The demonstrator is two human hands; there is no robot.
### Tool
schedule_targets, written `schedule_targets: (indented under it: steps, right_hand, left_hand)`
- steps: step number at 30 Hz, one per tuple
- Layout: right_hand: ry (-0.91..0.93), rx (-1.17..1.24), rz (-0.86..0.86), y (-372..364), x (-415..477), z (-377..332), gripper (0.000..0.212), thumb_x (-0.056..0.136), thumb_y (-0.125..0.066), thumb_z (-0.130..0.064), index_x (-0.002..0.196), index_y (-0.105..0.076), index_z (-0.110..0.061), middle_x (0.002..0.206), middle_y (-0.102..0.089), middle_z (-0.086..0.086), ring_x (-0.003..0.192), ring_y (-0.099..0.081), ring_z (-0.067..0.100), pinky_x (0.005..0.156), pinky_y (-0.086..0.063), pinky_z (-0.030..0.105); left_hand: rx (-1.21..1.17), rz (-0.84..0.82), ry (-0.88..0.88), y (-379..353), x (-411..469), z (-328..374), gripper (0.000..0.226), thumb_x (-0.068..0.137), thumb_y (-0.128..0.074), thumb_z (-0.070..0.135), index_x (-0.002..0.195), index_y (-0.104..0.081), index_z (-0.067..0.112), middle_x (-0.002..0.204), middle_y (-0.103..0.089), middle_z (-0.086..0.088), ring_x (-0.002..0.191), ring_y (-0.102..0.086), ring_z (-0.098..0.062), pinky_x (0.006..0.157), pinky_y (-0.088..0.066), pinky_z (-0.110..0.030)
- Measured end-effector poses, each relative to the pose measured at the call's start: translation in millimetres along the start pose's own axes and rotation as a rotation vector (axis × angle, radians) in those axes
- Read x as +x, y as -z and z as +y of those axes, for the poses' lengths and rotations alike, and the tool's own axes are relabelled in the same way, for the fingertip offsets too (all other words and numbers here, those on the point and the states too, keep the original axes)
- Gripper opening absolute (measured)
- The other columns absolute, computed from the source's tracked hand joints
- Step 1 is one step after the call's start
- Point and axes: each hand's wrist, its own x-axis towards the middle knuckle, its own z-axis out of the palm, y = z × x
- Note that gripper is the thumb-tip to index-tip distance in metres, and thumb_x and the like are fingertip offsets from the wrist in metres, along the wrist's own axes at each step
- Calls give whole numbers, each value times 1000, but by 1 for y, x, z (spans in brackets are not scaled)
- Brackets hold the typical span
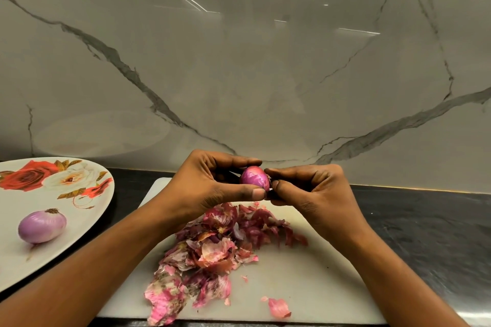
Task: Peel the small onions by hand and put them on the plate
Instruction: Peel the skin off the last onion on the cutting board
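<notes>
Plate (77, 223), floral, lower left of the frame: lying on the dark countertop (425, 233) and carrying one peeled onion (42, 226), pale lilac, with its root tuft at the top right.

Left hand (212, 183), centre: gripping the small onion (254, 177), thumb underneath and curled fingers over the top, and holding it in the air above the far edge of the cutting board (305, 281).

Small onion, centre: showing glossy magenta, seemingly bare over most of its surface, with a ragged bit of skin at its right end.

Right hand (305, 188), right of centre: pinching at that right end with thumb and forefinger tips meeting, the other fingers curled under.

Onion skins (212, 249), lower centre: lying heaped on the board beneath both hands.

Handling note, as judgement: the last skin is probably best drawn off along the bulb's length while the left hand is turning it. A light, firm hold suits so slick a surface. Working over the board lets scraps fall on the heap before the onion goes to the plate.
</notes>
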Motion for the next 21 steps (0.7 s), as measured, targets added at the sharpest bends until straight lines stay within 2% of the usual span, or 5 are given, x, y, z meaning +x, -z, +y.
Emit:
schedule_targets:
  steps: [3, 7, 15, 18, 21]
  right_hand:
    - [-5, 13, 1, -1, 0, 0, 19, 94, -75, -8, 112, -81, -9, 95, -83, 3, 82, -80, 23, 75, -66, 36]
    - [-1, -15, -24, -1, -1, -1, 29, 88, -81, -18, 115, -81, -10, 96, -83, 1, 83, -80, 21, 75, -65, 35]
    - [18, -19, -10, 1, 0, 1, 25, 91, -76, 0, 114, -81, -10, 97, -83, 0, 84, -80, 21, 76, -64, 31]
    - [14, -13, -16, 1, -1, 1, 24, 92, -78, -12, 116, -80, -10, 98, -83, 1, 87, -80, 23, 78, -66, 38]
    - [7, -6, -35, 2, -2, 0, 36, 84, -83, -23, 117, -80, -11, 103, -83, 0, 92, -80, 20, 82, -65, 39]
  left_hand:
    - [5, 0, 0, 1, 0, 0, 57, 64, -91, 16, 120, -78, 17, 111, -81, -1, 104, -78, -20, 90, -64, -34]
    - [0, -10, -8, 1, -1, 0, 59, 62, -91, 16, 119, -78, 16, 110, -81, -1, 103, -78, -19, 87, -63, -29]
    - [-29, 10, 4, 1, 1, -2, 56, 64, -91, 17, 119, -78, 17, 111, -81, -4, 105, -77, -23, 91, -64, -37]
    - [-36, 4, 8, 2, 0, -2, 56, 64, -90, 15, 119, -78, 17, 112, -80, -4, 105, -78, -22, 90, -64, -34]
    - [-43, 5, 4, 2, 1, -1, 55, 63, -89, 15, 118, -78, 16, 112, -81, -3, 105, -78, -20, 89, -63, -31]
